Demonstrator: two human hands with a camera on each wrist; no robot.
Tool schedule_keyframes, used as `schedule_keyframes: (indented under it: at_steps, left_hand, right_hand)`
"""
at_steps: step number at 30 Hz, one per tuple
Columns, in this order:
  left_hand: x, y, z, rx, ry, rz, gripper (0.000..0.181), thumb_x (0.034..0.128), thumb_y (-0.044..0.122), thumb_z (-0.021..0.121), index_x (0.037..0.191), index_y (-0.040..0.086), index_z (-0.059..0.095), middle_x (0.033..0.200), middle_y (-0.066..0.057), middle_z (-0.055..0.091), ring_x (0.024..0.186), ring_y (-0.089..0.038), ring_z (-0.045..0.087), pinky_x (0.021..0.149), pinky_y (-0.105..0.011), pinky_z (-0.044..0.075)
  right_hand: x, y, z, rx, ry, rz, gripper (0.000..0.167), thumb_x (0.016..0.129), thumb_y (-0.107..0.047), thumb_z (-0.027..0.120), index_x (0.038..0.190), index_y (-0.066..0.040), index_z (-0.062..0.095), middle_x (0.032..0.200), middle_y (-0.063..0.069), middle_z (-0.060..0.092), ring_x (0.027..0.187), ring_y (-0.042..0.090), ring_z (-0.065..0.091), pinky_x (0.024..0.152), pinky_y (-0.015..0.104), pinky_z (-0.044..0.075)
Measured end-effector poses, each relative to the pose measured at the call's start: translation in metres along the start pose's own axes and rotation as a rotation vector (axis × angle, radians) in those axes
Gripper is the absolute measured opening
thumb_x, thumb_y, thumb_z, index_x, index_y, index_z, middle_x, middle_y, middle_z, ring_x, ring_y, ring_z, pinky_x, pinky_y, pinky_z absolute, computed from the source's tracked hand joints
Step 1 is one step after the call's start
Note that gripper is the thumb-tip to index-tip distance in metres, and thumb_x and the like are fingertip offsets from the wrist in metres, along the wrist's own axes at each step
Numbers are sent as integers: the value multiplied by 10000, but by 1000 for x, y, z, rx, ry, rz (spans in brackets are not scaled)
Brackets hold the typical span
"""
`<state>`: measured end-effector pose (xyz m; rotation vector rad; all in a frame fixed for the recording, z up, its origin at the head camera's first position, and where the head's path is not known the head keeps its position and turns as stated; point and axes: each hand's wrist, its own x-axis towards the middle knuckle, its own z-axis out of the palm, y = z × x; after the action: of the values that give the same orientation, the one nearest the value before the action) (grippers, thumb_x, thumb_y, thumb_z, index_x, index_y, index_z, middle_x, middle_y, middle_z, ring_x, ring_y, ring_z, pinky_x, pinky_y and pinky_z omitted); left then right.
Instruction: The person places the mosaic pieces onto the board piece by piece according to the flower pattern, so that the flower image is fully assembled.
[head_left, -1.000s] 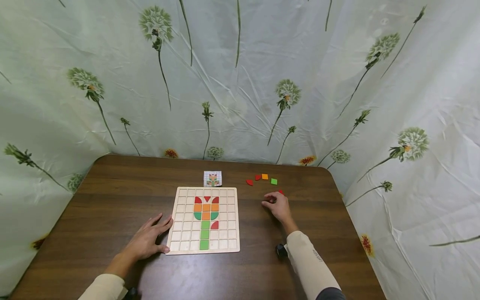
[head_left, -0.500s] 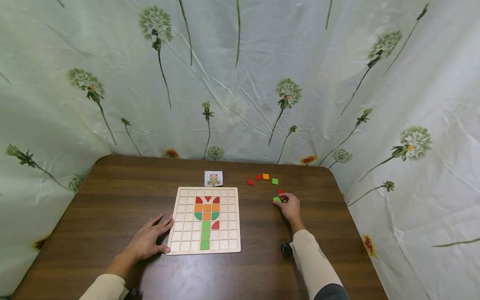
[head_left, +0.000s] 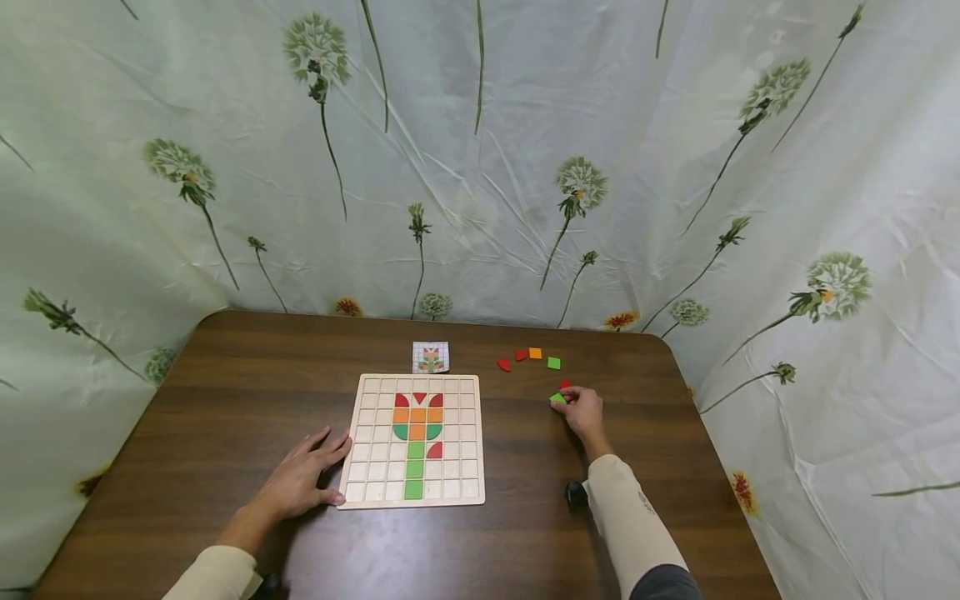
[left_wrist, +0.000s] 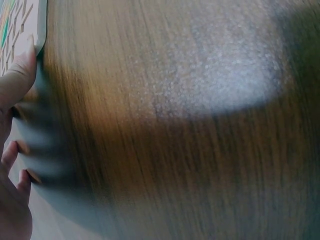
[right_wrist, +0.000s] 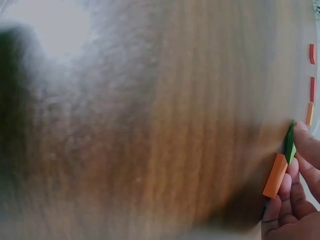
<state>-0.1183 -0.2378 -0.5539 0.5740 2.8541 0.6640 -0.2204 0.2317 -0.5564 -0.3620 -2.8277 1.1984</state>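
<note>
The wooden grid board (head_left: 459, 422) lies in the head view, bearing a tulip-like pattern of red, orange and green tiles. My left hand (head_left: 300, 477) rests at its left edge, fingers spread, thumb at the lower corner. That thumb (left_wrist: 21, 75) also shows against the board's edge in the left wrist view. To the right of the board, my right hand (head_left: 585, 414) pinches a green tile (head_left: 557, 399) between thumb and fingers. In the right wrist view, the green tile (right_wrist: 290, 142) appears tilted, and an orange-red piece (right_wrist: 275, 176) sits close by the fingers.
Loose pieces lie behind my right hand: a green square (head_left: 553, 363), an orange square (head_left: 535, 353) and red pieces (head_left: 504, 366). A small pattern card (head_left: 431, 357) lies behind the board. A flowered curtain (head_left: 495, 275) hangs beyond the brown table (head_left: 277, 367).
My right hand has shifted slightly right, and the green tile, out of sight a second ago, now shows in its pinch. The left hand keeps its place at the board.
</note>
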Motion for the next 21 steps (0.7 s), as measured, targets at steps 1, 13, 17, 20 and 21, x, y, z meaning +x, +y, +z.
schedule_keyframes:
  at_steps: [1, 13, 17, 20, 21]
  left_hand:
    - [0, 0, 0, -4, 4, -1, 928, 636, 422, 834, 1392, 13, 485, 1466, -180, 429, 1354, -478, 275, 1050, -655, 226]
    - [0, 1, 1, -13, -16, -5, 922, 644, 405, 834, 1395, 9, 477, 1472, -186, 418, 1361, -476, 256, 1055, -651, 208]
    - [0, 0, 2, -14, -6, 4, 920, 643, 411, 833, 1391, 7, 482, 1468, -187, 422, 1358, -475, 262, 1053, -649, 215]
    - [0, -1, 2, -15, 3, 5, 918, 640, 411, 835, 1387, 7, 487, 1464, -186, 428, 1357, -476, 265, 1052, -650, 218]
    - [0, -1, 2, -6, 8, 13, 917, 638, 417, 834, 1383, 4, 492, 1458, -191, 434, 1352, -482, 273, 1047, -653, 227]
  right_hand:
    - [0, -1, -1, -1, -5, 3, 256, 782, -81, 790, 974, 67, 706, 862, 137, 672, 795, 237, 582, 719, 317, 459]
    - [0, -5, -2, 6, -62, 24, 223, 800, -18, 758, 984, 67, 665, 886, 160, 649, 864, 292, 589, 807, 425, 475]
    - [0, -6, 1, -1, -55, -4, 225, 787, -16, 767, 970, 36, 647, 847, 122, 625, 831, 270, 569, 794, 413, 445]
    - [-1, -8, 3, -14, -46, -34, 221, 780, -37, 779, 950, 6, 644, 829, 95, 627, 822, 260, 570, 816, 414, 393]
    - [-1, -8, 4, -17, -42, -41, 218, 779, -46, 783, 943, -2, 647, 824, 88, 626, 817, 259, 572, 814, 417, 374]
